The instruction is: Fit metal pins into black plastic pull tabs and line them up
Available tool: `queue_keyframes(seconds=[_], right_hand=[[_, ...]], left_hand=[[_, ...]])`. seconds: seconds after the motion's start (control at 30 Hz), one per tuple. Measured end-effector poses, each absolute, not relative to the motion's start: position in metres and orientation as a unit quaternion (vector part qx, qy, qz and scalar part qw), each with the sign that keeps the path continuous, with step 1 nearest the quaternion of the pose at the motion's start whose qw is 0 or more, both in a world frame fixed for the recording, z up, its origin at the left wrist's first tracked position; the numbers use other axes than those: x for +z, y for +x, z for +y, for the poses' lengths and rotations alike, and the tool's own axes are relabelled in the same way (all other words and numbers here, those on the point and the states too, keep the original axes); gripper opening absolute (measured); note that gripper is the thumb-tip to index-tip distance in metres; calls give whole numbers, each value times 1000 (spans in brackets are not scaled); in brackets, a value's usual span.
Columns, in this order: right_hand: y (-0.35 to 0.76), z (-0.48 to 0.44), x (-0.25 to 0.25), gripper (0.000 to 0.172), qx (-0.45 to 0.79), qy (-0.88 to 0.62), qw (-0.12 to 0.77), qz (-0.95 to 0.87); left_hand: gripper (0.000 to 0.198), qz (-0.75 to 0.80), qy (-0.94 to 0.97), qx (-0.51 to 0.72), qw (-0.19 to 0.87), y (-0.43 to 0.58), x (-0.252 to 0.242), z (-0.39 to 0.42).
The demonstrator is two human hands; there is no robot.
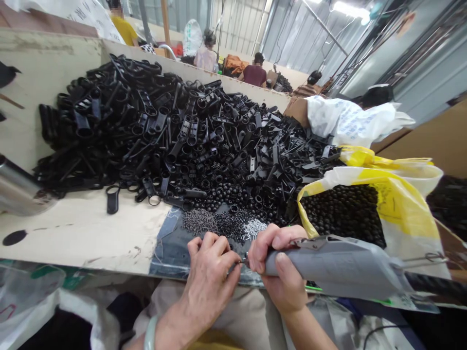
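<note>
My right hand (280, 262) is wrapped round a grey electric screwdriver (335, 266), held level with its bit pointing left. The bit tip meets the thumb and forefinger of my left hand (211, 267). Those fingers are pinched together, and whatever small piece sits between them is hidden. Both hands are at the table's front edge, over a dark mat (171, 248). Just beyond them lie small heaps: brownish-grey bits (199, 221), black bits (229, 223) and silver screws (254, 227).
A large pile of black plastic parts (175, 131) covers the back of the table. On the right stands a yellow-and-white bag (404, 204) of black beads (343, 214). A metal cylinder (22, 187) juts in at left. Several people sit in the background.
</note>
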State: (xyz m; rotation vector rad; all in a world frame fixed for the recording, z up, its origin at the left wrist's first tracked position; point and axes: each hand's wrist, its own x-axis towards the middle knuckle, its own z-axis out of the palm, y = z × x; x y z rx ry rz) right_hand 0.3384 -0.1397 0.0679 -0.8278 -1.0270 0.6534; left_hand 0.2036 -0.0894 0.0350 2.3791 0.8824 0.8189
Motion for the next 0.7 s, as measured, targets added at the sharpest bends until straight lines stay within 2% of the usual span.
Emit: queue_keyframes(seconds=[0.43,0.57,0.7], right_hand=[[337,-137,70,17,290,-362,753,-466],[335,-135,72,16,285,-360,756,-467],[334,-134,69,17,293,-359,755,-464]], left_hand=[[13,333,856,310,246,201,36,-90],[24,342,843,333,250,193,33,-91],[17,347,826,362,258,181,22,-96]])
